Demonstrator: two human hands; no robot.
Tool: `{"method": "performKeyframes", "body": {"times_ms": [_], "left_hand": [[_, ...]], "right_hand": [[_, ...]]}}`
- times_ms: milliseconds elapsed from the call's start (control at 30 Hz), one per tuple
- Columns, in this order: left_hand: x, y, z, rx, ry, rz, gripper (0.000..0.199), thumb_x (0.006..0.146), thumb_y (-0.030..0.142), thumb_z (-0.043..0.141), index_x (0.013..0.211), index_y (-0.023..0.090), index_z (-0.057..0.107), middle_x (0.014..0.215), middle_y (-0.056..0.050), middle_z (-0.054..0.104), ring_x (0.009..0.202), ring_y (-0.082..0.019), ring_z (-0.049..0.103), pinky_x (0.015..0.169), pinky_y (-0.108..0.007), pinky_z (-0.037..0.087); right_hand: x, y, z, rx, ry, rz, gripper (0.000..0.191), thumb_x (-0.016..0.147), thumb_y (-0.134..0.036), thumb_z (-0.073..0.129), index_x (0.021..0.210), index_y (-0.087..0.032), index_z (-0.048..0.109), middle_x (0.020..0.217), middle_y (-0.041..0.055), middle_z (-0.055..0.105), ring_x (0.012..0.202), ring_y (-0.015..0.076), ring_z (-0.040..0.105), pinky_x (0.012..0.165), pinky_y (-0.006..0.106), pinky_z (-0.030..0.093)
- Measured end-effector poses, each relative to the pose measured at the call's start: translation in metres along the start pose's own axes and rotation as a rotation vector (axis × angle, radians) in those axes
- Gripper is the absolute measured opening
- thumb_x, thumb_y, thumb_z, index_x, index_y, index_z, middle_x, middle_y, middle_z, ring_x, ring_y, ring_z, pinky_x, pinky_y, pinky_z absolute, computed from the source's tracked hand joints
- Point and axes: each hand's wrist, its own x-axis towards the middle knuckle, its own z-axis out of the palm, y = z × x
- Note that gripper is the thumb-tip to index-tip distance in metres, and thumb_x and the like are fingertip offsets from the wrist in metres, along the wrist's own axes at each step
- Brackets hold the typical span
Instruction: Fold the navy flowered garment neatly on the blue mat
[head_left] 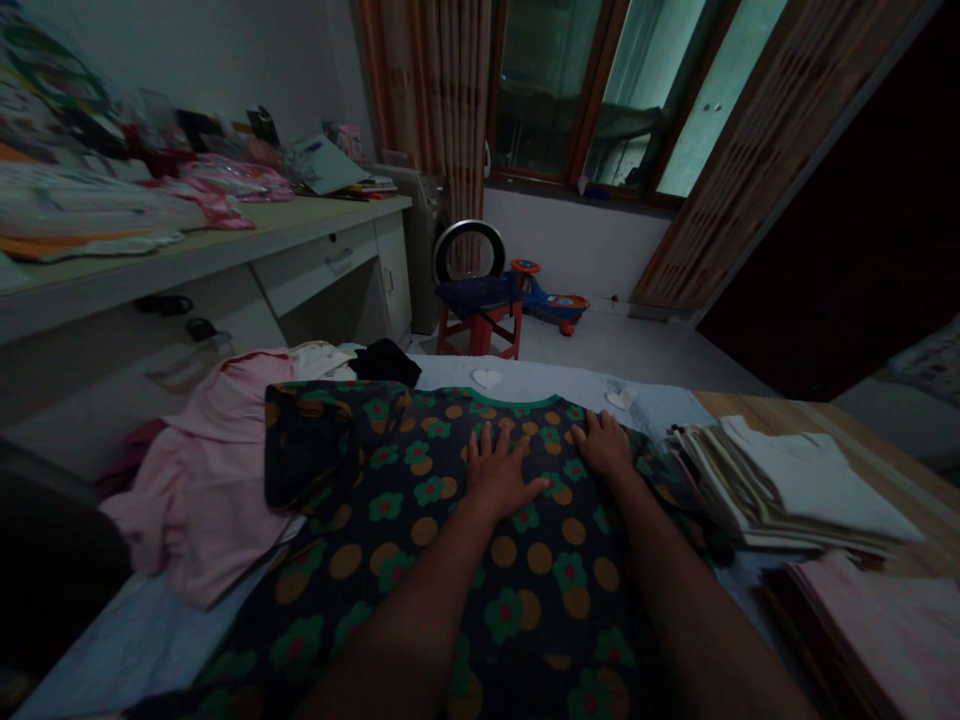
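Flatly, left hand (499, 475), right hand (604, 446), on shirt (536, 600)

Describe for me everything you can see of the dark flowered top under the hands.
The dark flowered top is soft-looking dark cloth printed with green flowers with red centres and orange dots. A green band edges the neckline. It lies flat, neck pointing away, one side folded inward. The left hand and right hand rest on its chest. It lies on a pale blue sheet, beside a pink garment.
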Motion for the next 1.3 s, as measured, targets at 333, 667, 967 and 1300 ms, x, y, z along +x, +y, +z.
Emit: {"method": "performKeyframes", "body": {"times_ms": [333, 667, 967, 1300], "left_hand": [[0.003, -0.002, 0.002, 0.026, 0.046, -0.004, 0.061, 0.091, 0.060, 0.041, 0.147, 0.034, 0.039, 0.161, -0.002, 0.028, 0.149, -0.037, 0.016, 0.118, -0.060, 0.014], [0.005, -0.016, -0.001, 0.073, 0.160, -0.064, 0.049, 0.095, 0.030, 0.038, 0.144, 0.024, 0.042, 0.156, -0.009, 0.038, 0.147, -0.023, 0.028, 0.119, -0.046, 0.025], [0.005, -0.019, -0.002, 0.133, 0.203, -0.211, 0.055, 0.096, 0.037, 0.039, 0.146, 0.015, 0.040, 0.156, -0.016, 0.036, 0.147, -0.028, 0.028, 0.118, -0.046, 0.025], [0.012, -0.024, 0.004, 0.188, 0.203, -0.243, 0.062, 0.096, 0.047, 0.039, 0.148, 0.014, 0.037, 0.158, -0.018, 0.031, 0.148, -0.031, 0.025, 0.118, -0.046, 0.024]], "right_hand": [[0.000, -0.012, -0.013, 0.025, 0.111, 0.008, 0.052, 0.093, -0.031, 0.045, 0.141, -0.009, 0.045, 0.151, 0.0175, 0.040, 0.139, 0.0290, 0.035, 0.111, 0.039, 0.027], [-0.051, -0.098, -0.009, 0.170, -0.030, -0.209, 0.044, 0.097, -0.034, 0.038, 0.137, -0.022, 0.052, 0.153, 0.0085, 0.041, 0.142, 0.0258, 0.031, 0.113, 0.048, 0.024], [-0.052, -0.098, -0.004, 0.172, -0.086, -0.232, 0.063, 0.098, -0.051, 0.033, 0.152, -0.020, 0.034, 0.162, 0.0081, 0.024, 0.149, 0.0277, 0.015, 0.118, 0.052, 0.010], [-0.052, -0.098, -0.003, 0.188, -0.073, -0.241, 0.063, 0.098, -0.051, 0.032, 0.152, -0.018, 0.035, 0.162, 0.0094, 0.024, 0.149, 0.0297, 0.014, 0.118, 0.053, 0.009]]}}
